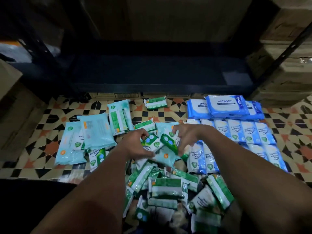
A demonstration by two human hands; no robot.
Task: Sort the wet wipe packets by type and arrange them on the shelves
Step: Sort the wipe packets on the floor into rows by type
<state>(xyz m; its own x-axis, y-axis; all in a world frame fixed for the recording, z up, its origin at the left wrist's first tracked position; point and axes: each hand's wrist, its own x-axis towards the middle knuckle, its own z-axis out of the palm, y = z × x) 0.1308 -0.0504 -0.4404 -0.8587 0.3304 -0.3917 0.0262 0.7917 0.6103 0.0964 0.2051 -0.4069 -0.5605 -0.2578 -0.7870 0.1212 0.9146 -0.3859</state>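
Observation:
Wet wipe packets lie on the patterned tile floor (42,114) in front of a dark shelf (152,73). My left hand (135,146) grips a small green-and-white packet (151,142) above the heap. My right hand (187,135) pinches another small green packet (168,142) beside it. Under both hands lies a pale teal packet (163,157). A loose heap of green packets (170,188) fills the floor between my forearms. Pale teal packets (94,130) lie at the left. Blue-and-white packets (243,132) stand in rows at the right, with larger blue antabax packs (226,107) behind them.
Cardboard boxes (287,68) are stacked at the right beside a slanted black shelf post (285,53). More cartons (15,105) stand at the left. A single green packet (156,102) lies near the shelf's front edge. The shelf's lower board looks bare and dark.

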